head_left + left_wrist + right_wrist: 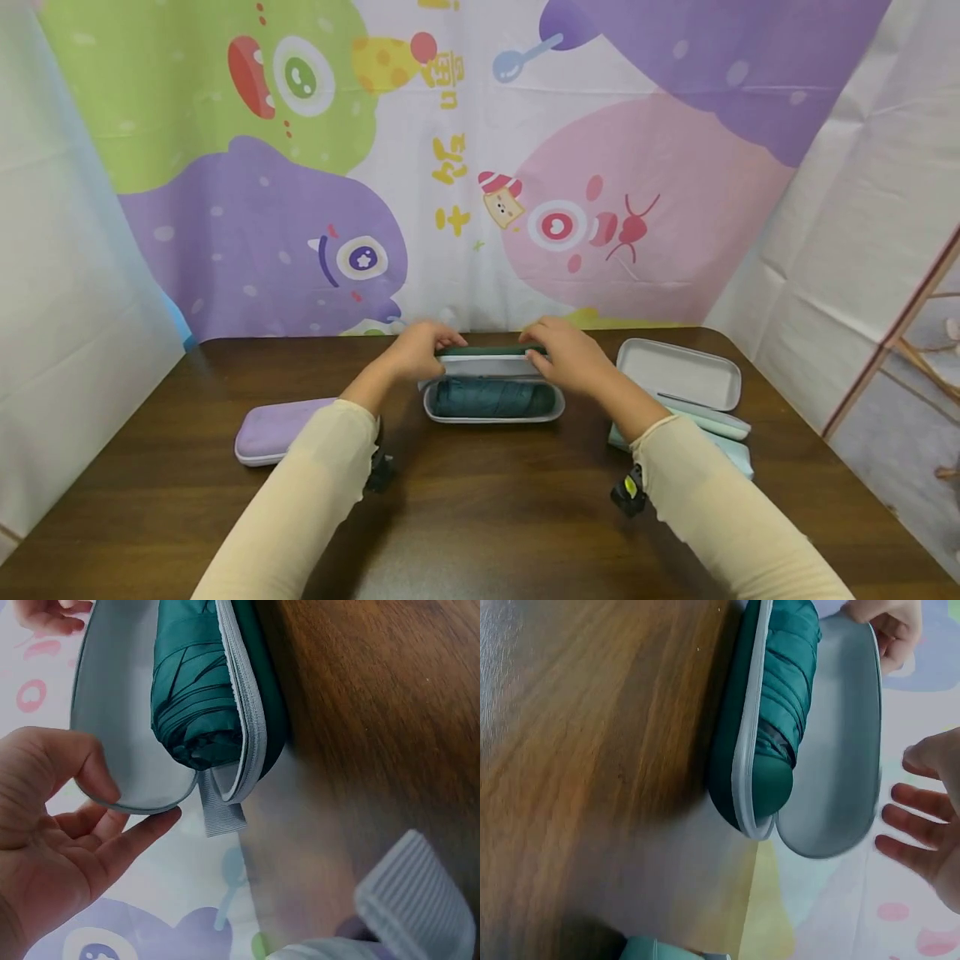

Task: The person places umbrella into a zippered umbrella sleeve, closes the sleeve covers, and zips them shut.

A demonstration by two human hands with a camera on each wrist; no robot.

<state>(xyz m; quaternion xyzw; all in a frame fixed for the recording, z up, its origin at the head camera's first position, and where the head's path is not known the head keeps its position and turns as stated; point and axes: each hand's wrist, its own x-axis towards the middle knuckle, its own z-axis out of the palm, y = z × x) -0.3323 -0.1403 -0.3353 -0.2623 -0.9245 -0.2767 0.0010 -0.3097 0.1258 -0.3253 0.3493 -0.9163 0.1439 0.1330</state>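
Note:
A dark green zip case [495, 420] stands open at the table's far middle, its grey-lined lid [487, 366] raised. Inside lies a rolled dark green umbrella [495, 398], its folds plain in the right wrist view. My left hand [416, 348] pinches the lid's left end, thumb on the lining and fingers behind, as the left wrist view shows. At the lid's other end is my right hand [567, 354]; in the right wrist view its fingers [919, 825] are spread and a small gap parts them from the lid.
To the left a closed purple case [285, 425] lies partly behind my left sleeve. Another case with a grey inside [678, 372] lies open on the right, with mint-green items [720, 450] in front of it, partly hidden by my right arm. A printed cloth [465, 275] hangs behind the table.

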